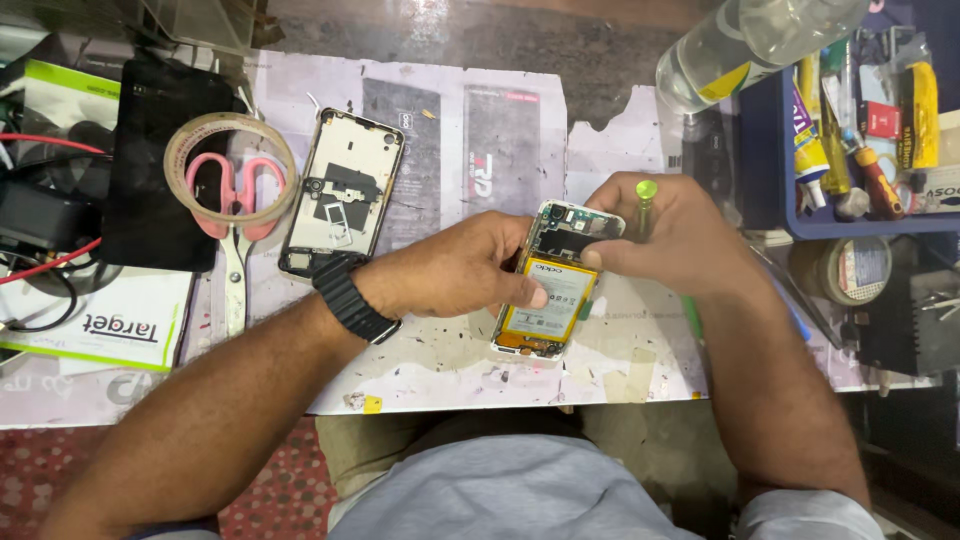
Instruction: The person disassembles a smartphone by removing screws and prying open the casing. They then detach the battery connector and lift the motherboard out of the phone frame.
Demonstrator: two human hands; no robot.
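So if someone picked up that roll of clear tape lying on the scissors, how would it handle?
The tape roll is probably very light: it is a thin, hollow ring. It would likely roll if set on edge. Lying across the pink scissors, it may slide off if nudged.

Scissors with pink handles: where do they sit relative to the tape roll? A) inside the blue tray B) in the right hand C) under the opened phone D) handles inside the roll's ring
D: the pink handles of the scissors lie within the ring of the tape roll, left of the detached back cover, away from both hands.
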